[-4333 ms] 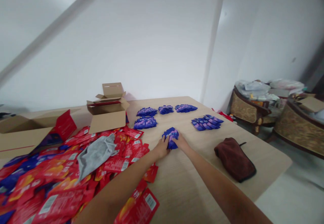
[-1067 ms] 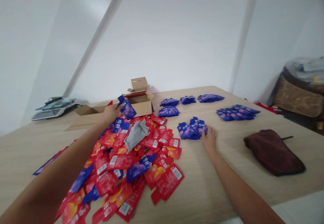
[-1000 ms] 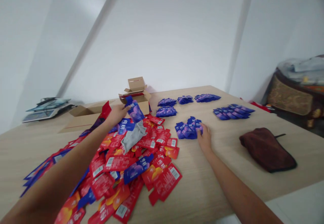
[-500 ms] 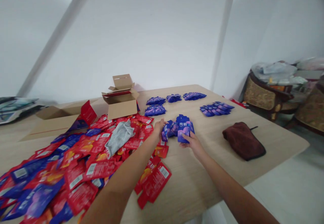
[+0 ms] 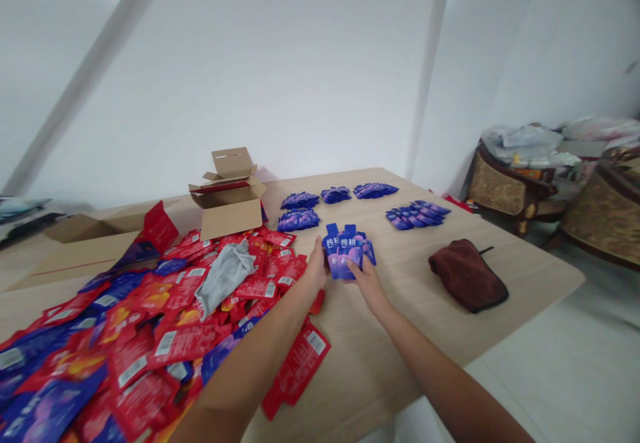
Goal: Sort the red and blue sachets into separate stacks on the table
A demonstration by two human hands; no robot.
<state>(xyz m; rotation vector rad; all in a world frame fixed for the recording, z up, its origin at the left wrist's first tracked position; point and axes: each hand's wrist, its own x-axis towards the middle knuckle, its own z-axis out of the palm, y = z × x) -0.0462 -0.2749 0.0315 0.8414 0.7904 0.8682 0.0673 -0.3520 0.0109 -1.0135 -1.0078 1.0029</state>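
Note:
Between my hands is a small fan of blue-purple printed pouches (image 5: 349, 261), held upright above the table. My right hand (image 5: 367, 281) grips them at the lower right, its thumb across the front pouch. At the left edge, my left hand (image 5: 317, 266) is closed on the pouches, its fingers partly hidden behind them. A large loose heap of red pouches (image 5: 185, 336) with blue ones mixed in lies left of and beneath my left forearm. Fanned stacks of blue pouches lie beyond my hands, including one near stack (image 5: 299, 219) and one at the right (image 5: 417, 215).
Open cardboard boxes (image 5: 233, 208) stand at the back left, beside another open box (image 5: 85, 253). A grey cloth (image 5: 226, 275) lies on the heap. A dark brown cloth (image 5: 470, 275) rests on the table (image 5: 400, 336) at right. Patterned armchairs (image 5: 500, 183) stand beyond.
My hands have come closer together, bringing the left hand's pouches against those in my right. The pouches now form one fan. The view has shifted slightly right.

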